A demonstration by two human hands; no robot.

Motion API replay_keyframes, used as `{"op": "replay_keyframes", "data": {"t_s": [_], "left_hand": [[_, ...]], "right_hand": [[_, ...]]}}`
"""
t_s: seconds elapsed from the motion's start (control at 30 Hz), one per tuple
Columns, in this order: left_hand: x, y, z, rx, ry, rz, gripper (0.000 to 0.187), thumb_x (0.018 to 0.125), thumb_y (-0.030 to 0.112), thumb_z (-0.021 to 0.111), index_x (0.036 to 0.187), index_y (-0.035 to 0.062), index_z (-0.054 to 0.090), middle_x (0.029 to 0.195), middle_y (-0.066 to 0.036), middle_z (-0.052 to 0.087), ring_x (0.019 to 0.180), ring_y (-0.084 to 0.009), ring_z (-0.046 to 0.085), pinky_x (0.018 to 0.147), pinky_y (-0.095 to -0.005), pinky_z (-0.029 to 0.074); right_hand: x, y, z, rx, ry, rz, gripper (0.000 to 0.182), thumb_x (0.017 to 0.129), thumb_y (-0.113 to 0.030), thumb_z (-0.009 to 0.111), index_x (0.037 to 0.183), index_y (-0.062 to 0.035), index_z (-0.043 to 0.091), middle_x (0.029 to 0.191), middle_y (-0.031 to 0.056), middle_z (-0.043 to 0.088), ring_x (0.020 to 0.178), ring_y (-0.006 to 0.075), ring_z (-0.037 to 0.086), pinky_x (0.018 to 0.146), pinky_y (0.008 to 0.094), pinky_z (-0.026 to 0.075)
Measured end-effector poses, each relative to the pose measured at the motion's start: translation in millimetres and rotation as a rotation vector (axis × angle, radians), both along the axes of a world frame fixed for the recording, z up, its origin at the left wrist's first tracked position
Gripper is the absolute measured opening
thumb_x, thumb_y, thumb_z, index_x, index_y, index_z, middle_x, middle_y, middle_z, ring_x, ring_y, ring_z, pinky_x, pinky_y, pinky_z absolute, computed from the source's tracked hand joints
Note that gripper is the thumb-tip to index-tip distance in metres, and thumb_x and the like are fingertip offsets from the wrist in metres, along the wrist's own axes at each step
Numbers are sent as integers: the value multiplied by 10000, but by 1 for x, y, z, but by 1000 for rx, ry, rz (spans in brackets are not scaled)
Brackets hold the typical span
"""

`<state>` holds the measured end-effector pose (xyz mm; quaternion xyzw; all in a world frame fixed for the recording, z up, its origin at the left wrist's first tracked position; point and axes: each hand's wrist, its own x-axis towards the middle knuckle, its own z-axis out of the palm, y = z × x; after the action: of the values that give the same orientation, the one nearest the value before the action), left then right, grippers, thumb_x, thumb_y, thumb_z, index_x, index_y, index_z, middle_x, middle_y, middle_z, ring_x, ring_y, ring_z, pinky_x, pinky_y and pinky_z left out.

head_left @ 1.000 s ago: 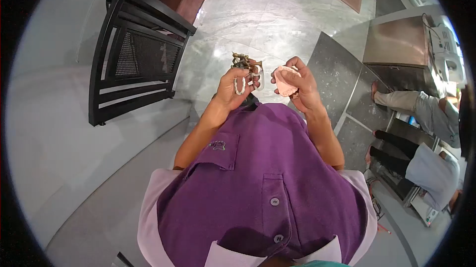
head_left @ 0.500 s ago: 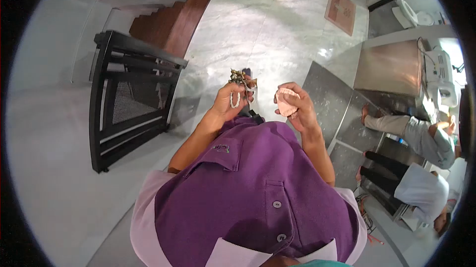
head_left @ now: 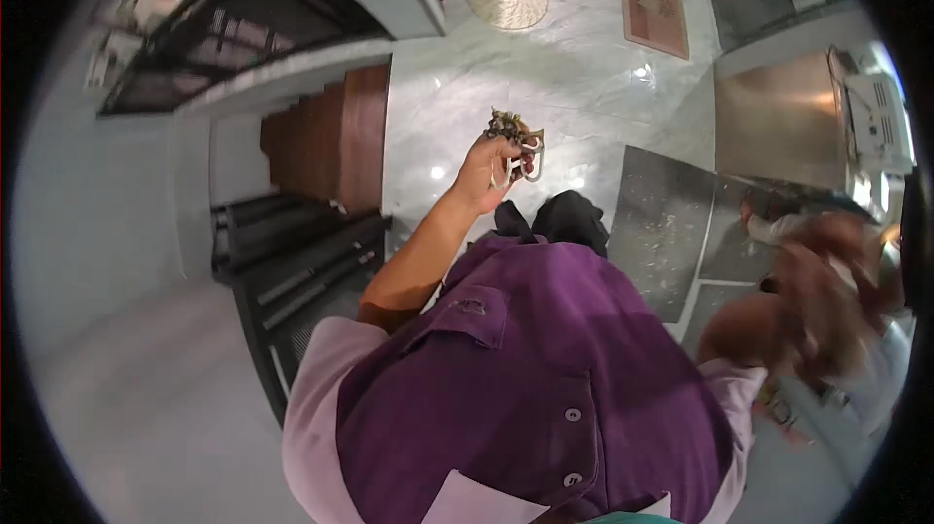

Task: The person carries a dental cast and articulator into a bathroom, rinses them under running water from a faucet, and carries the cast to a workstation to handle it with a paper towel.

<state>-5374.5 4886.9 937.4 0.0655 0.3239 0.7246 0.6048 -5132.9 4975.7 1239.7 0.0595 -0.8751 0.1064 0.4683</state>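
The left hand (head_left: 489,169) is gripping a small dark brass figurine with pale rings (head_left: 516,140); the right hand (head_left: 827,300) is blurring, grip indeterminable.

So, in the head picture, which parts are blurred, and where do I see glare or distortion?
Head view: the right hand is smeared by motion blur, so its grip is unreadable; the left hand with the bunch of keys is fairly sharp; bright glare spots sit on the marble floor; fisheye distortion bends the stairs and leaves a dark round border.
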Motion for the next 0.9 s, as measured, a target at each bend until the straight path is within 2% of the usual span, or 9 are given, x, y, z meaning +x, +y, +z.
{"op": "replay_keyframes", "data": {"t_s": [0.2,0.3,0.43,0.53,0.57,0.67,0.7,0.8,0.9], "left_hand": [[-37,38,-46,-8,-67,-38,314,727,115,595,1038,73,597,985,-93,619,869,-228,559,797,-381,457],[-102,114,-26,-135,-126,60,258,723,99,580,975,47,602,968,-96,625,881,-242,566,804,-396,458],[-125,233,16,-96,-143,99,259,726,112,571,973,40,602,970,-105,620,878,-243,543,825,-427,442],[-150,290,30,-39,-82,86,258,738,137,570,977,46,603,982,-100,615,897,-240,536,838,-422,432],[-161,310,32,-15,-113,74,241,760,103,550,972,11,617,986,-103,623,914,-237,553,853,-401,430],[-189,369,40,39,-139,77,171,770,92,537,900,12,615,972,-112,625,942,-241,556,882,-408,428],[-202,398,43,26,-159,76,102,778,89,536,818,24,604,954,-118,628,927,-249,570,888,-415,433],[-245,470,49,-69,-197,66,117,787,114,547,832,21,601,942,-123,630,887,-257,583,852,-409,444],[-280,533,27,-81,-213,12,296,803,157,536,1055,10,583,945,-105,631,853,-252,597,742,-392,469]], "right_hand": [[-12,32,45,408,188,155,341,696,-22,745,1034,-10,696,1183,215,610,906,231,645,749,315,540],[-70,128,77,409,199,174,338,704,-21,739,1039,-10,693,1186,212,609,908,230,645,748,315,542],[-86,242,117,462,236,172,334,714,-19,731,1045,-9,688,1189,209,607,912,228,646,748,315,546],[-112,300,136,478,241,176,331,721,-18,725,1050,-9,685,1191,207,606,915,227,646,747,315,549],[-122,320,142,475,243,183,330,723,-17,723,1051,-9,684,1192,206,605,915,227,646,747,315,550],[-151,375,152,489,253,170,327,731,-16,717,1056,-8,681,1194,204,604,918,226,647,746,315,553],[-166,401,155,485,245,151,326,733,-16,715,1058,-8,680,1195,203,604,919,226,647,746,315,554],[-196,469,164,470,248,116,324,740,-14,709,1062,-8,677,1198,201,602,922,225,647,745,315,556],[-226,523,159,526,265,96,321,748,-13,703,1067,-7,674,1200,198,601,924,224,648,745,316,559]]}}
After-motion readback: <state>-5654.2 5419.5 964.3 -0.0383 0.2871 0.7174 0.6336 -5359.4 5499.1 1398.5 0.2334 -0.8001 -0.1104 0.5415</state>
